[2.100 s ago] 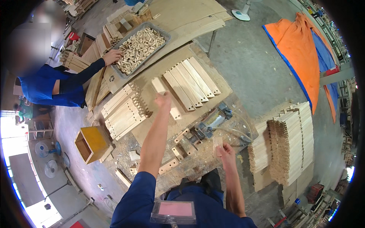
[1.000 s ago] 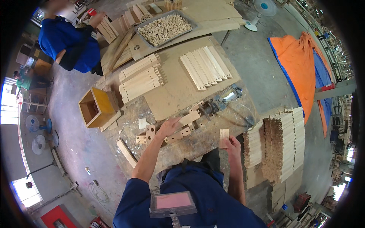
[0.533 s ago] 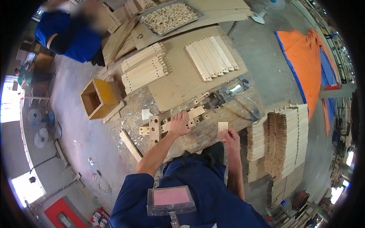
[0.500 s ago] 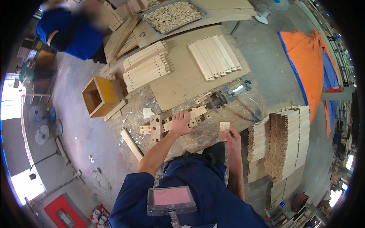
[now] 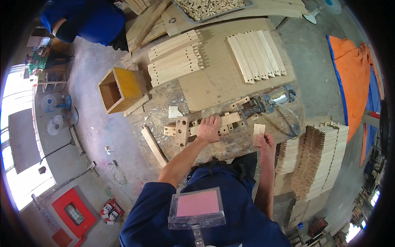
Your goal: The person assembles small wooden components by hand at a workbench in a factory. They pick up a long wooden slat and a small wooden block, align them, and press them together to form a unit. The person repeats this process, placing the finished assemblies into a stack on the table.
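My left hand (image 5: pixel 209 129) is closed over a pale wooden strip (image 5: pixel 230 119), which lies in a wooden jig on the workbench. A drilled wooden block (image 5: pixel 181 131) stands across the jig's left end. At its right end is a metal clamp with a cylinder (image 5: pixel 279 98). My right hand (image 5: pixel 268 145), at the bench's front edge, pinches a small flat rectangular piece of wood (image 5: pixel 258 134) and holds it upright. Part of the strip is hidden under my left fingers.
Drilled slats (image 5: pixel 175 66) and more slats (image 5: pixel 256 55) lie on cardboard at the back. A yellow wooden box (image 5: pixel 131 88) sits at left, near a loose wooden bar (image 5: pixel 154 146). A tray of dowels (image 5: pixel 210 9) is beyond. Slats are stacked (image 5: pixel 325 160) at right. A co-worker (image 5: pixel 84 20) stands far left.
The whole view has shifted, so the bench appears farther right and the far tray higher. Both hands keep nearly the same places relative to the jig, with the same holds.
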{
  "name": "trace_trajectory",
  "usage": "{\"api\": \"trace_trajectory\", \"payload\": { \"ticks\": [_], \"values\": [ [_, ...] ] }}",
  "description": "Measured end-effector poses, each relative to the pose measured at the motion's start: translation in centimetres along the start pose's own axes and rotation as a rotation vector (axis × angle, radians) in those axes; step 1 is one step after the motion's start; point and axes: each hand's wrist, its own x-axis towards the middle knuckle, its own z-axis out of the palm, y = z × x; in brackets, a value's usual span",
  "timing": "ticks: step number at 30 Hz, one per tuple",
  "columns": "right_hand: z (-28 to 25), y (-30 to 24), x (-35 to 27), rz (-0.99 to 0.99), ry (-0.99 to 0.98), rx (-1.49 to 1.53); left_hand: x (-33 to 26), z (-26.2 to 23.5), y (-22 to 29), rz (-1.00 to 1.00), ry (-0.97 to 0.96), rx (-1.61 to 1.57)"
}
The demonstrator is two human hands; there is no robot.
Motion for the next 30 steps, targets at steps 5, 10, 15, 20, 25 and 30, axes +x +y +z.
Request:
{"api": "trace_trajectory", "payload": {
  "ticks": [5,10,15,20,25,30],
  "values": [
    [0.2,-0.8,-0.9,-0.053,0.010,0.037,0.2,-0.5,0.3,-0.008,0.025,-0.012],
    [0.1,0.1,-1.5,0.015,0.080,-0.316,-0.9,-0.3,0.2,-0.038,-0.032,-0.022],
    [0.8,2.2,1.2,-0.044,0.032,-0.053,-1.1,-2.8,0.8,0.008,-0.042,0.032],
    [1.9,0.0,1.2,-0.055,-0.001,-0.038,-2.3,-2.4,0.7,0.014,0.052,0.030],
    [1.0,0.2,-0.7,-0.082,0.011,-0.063,-2.7,-2.6,1.4,0.040,0.066,0.053],
    [-0.5,0.5,-2.4,-0.145,0.067,-0.067,-3.4,-3.1,2.0,0.026,0.011,-0.014]
  ]
}}
